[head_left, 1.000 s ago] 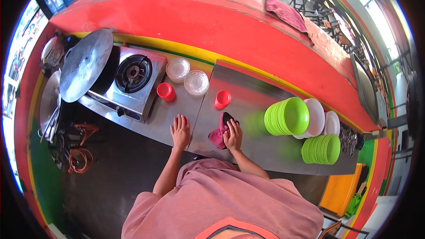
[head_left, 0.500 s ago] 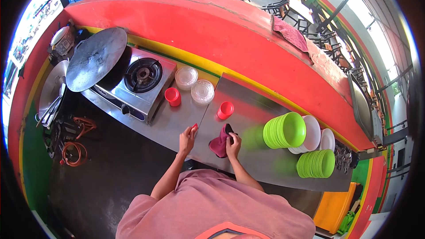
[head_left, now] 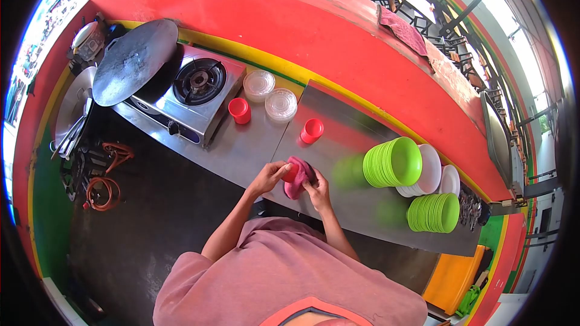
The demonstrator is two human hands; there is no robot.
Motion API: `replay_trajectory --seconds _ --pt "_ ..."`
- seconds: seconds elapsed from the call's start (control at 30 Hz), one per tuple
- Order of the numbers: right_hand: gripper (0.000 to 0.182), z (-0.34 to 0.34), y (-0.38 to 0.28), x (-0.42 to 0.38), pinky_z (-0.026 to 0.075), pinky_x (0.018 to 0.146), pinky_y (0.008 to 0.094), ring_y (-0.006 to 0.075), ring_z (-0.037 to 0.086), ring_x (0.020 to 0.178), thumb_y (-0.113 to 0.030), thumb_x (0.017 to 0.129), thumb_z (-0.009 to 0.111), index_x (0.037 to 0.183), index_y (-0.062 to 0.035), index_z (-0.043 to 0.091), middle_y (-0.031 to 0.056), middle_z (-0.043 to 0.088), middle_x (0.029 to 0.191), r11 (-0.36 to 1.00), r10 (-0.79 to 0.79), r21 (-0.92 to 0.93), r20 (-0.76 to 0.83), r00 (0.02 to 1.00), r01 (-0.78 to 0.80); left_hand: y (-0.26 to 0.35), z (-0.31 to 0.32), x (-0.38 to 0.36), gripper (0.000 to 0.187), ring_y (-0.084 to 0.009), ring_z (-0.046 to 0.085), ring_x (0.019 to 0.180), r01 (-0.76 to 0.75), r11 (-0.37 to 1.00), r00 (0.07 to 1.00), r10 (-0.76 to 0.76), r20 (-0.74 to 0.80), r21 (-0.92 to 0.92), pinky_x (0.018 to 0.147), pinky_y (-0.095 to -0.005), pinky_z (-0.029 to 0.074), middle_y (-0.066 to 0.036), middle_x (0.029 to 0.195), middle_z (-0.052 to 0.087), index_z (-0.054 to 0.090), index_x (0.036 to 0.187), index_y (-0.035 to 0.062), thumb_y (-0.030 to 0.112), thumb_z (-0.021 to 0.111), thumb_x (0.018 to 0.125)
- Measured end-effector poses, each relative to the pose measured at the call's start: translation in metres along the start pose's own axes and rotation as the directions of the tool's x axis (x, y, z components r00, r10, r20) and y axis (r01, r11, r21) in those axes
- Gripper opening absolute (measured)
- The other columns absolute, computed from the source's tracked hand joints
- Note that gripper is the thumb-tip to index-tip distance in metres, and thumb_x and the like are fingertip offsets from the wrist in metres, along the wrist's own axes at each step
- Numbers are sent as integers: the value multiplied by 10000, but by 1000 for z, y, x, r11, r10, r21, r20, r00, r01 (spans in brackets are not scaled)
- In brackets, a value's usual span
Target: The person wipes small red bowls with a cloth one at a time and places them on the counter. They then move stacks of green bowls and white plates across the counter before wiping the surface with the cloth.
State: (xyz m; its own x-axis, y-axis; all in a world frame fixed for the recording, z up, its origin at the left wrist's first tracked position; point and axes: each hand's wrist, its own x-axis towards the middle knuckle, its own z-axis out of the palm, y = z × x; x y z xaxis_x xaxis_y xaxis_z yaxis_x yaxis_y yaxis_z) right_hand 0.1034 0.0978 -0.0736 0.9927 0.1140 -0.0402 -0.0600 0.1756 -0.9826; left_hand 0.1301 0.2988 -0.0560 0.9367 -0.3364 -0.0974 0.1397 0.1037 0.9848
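My left hand (head_left: 269, 178) is closed on a small red cup (head_left: 290, 173), mostly hidden by fingers and fabric. My right hand (head_left: 318, 193) grips a maroon cloth (head_left: 295, 189), which is bunched against the cup over the counter's front part. Just beyond my hands, another red cup (head_left: 312, 130) stands on the steel counter (head_left: 257, 151). Farther left, near the stove, is one more red cup (head_left: 240, 110).
Two clear plastic containers (head_left: 281, 105) sit behind the cups. A gas stove (head_left: 199, 81) and a large wok lid (head_left: 136, 61) are at left. Stacked green bowls (head_left: 393, 162), white bowls (head_left: 429, 169) and cutlery (head_left: 470, 209) occupy the right. A red wall (head_left: 290, 42) borders the counter's back.
My hands have come together. The red cup in my left hand now meets the cloth, which has shifted left and wraps partly around it. The camera view has shifted slightly.
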Motion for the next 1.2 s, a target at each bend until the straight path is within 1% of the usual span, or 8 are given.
replay_trajectory --seconds 0.27,0.37,0.4,0.63,0.83,1.0,1.1,1.2 --pt "378 5 -23 0 449 982 315 146 584 1075 -150 935 651 1259 21 559 67 630 1173 986 111 109 102 988 -122 -5 18 3 511 -149 466 638 66 981 957 -10 -290 182 618 -368 434 -67 656 545 555 855 -17 423 389 1056" --pt "369 6 -11 -4 459 969 314 149 586 1073 -206 971 608 1257 22 558 63 621 1179 958 151 233 83 985 -166 -3 38 -1 517 -319 444 555 75 949 898 69 -434 306 597 -427 428 -203 605 516 555 832 -18 418 381 1050" --pt "367 5 -12 -7 461 967 315 152 586 1074 -222 982 589 1255 22 558 65 620 1182 948 164 261 86 983 -181 21 44 -4 497 -477 473 611 107 908 910 75 -408 405 619 -494 436 -294 676 546 581 821 -13 391 392 1039" --pt "370 -34 -19 -5 460 972 327 161 585 1087 -276 1026 510 1258 9 548 81 615 1186 949 216 177 235 947 -261 48 69 -14 481 -465 598 700 -1 732 955 202 -216 682 627 -517 451 -283 744 596 583 799 -16 375 412 1022" --pt "394 -38 -45 -16 461 981 339 175 594 1089 -317 1039 461 1267 -7 542 84 616 1193 898 185 353 243 952 -265 28 108 -24 544 -328 574 604 63 973 799 83 -595 221 634 -448 450 -282 683 549 557 817 -59 423 409 1022" --pt "396 -64 -48 -33 468 979 344 164 584 1090 -337 1057 375 1219 -30 565 66 609 1168 881 233 341 290 928 -328 41 139 -20 590 -536 497 725 140 895 873 90 -479 424 697 -513 442 -332 733 567 559 793 -82 422 365 1029" --pt "369 -77 -52 -40 479 960 340 154 582 1076 -315 1054 365 1188 -42 574 61 607 1155 894 227 296 345 911 -335 44 143 -27 611 -420 523 601 141 815 917 107 -384 562 626 -472 433 -257 631 545 536 757 -77 453 391 1025" --pt "367 -81 -68 -49 488 941 336 157 591 1057 -314 1051 371 1189 -42 575 61 611 1142 900 223 282 355 908 -331 44 159 -38 640 -112 459 629 205 945 857 -49 -513 253 559 -360 406 -27 600 492 552 706 -32 506 411 1024"
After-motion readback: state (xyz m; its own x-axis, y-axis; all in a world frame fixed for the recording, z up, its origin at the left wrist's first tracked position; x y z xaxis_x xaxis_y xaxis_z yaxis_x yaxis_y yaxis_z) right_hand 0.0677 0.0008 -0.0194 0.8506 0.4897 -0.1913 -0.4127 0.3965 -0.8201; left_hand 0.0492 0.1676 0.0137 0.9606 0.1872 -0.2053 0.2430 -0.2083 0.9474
